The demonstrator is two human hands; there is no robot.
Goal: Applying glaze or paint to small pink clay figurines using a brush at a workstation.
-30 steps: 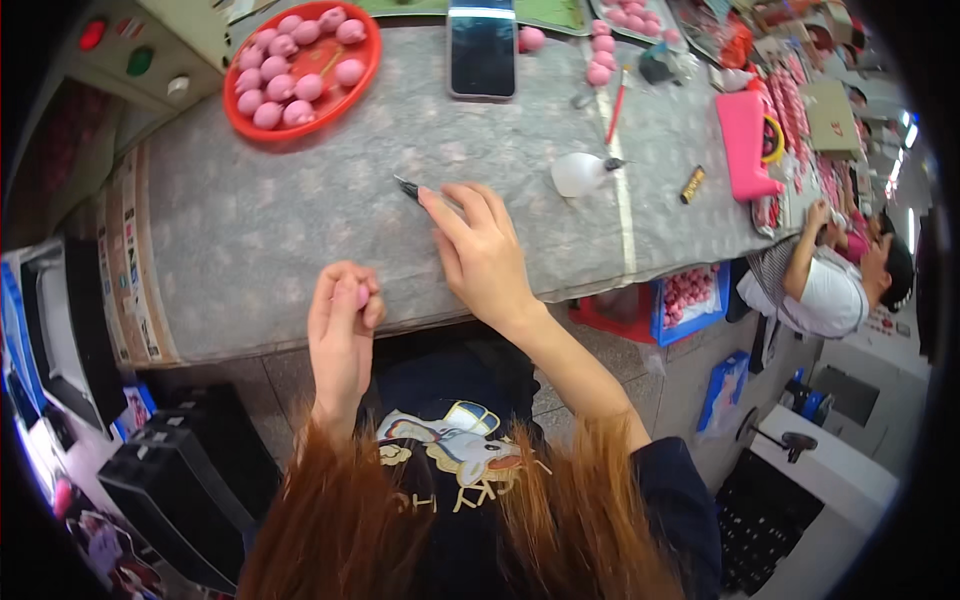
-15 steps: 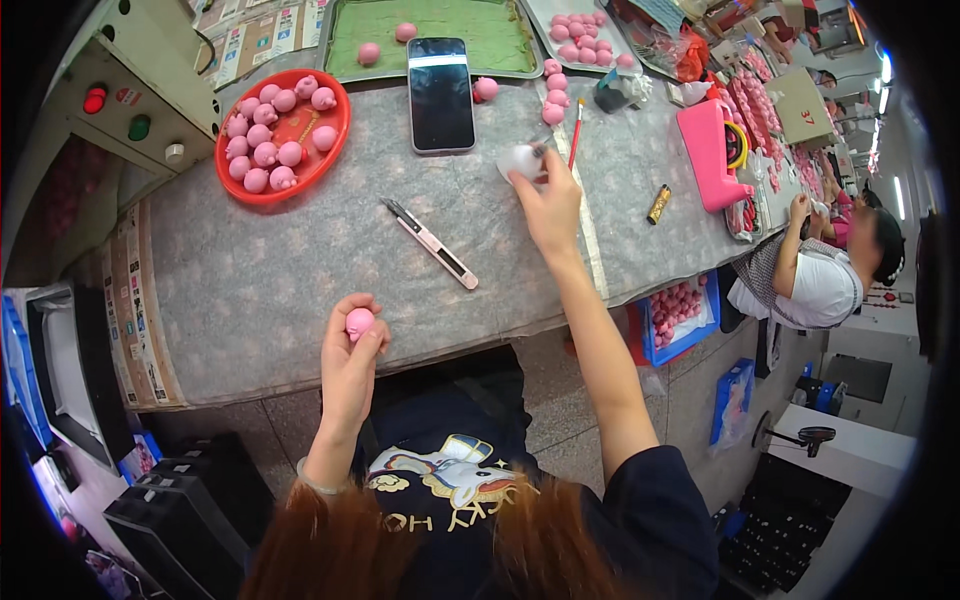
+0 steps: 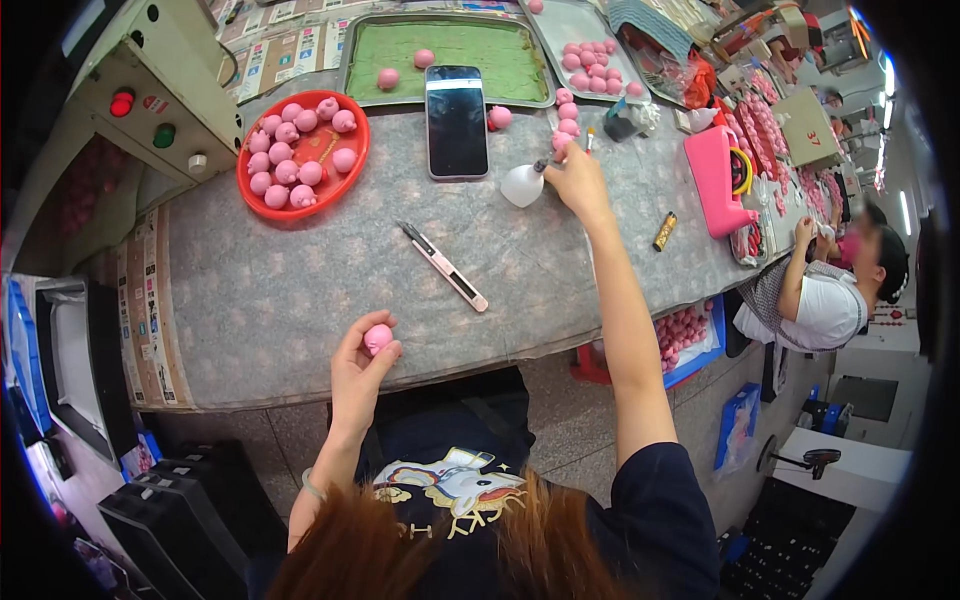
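Observation:
My left hand [image 3: 360, 372] is closed round a pink ball-shaped figure [image 3: 378, 339] with small raised bits, just above the table's near edge. Farther off, my right hand [image 3: 580, 184] has its fingertips on the nearest pink ball [image 3: 562, 141] of a short row [image 3: 568, 111]. Just left of that hand, a white squeeze bottle [image 3: 522, 187] with a dark narrow tip rests on the table, apart from the fingers. A brush [image 3: 590, 139] shows only its tip end; the hand covers its handle. Between my hands lies a pale pink craft knife [image 3: 445, 267].
A red round tray [image 3: 253, 201] holds many pink balls. A phone [image 3: 457, 125] leans by a green-lined metal tray [image 3: 450, 60]; a second tray [image 3: 612, 92] holds more balls. Rightward are a battery-shaped item [image 3: 665, 232], a pink tape dispenser [image 3: 713, 185] and a seated person [image 3: 815, 285].
My right hand has let go of the white squeeze bottle and shifted right to the row of balls. My left hand still holds its ball. The view has tilted slightly.

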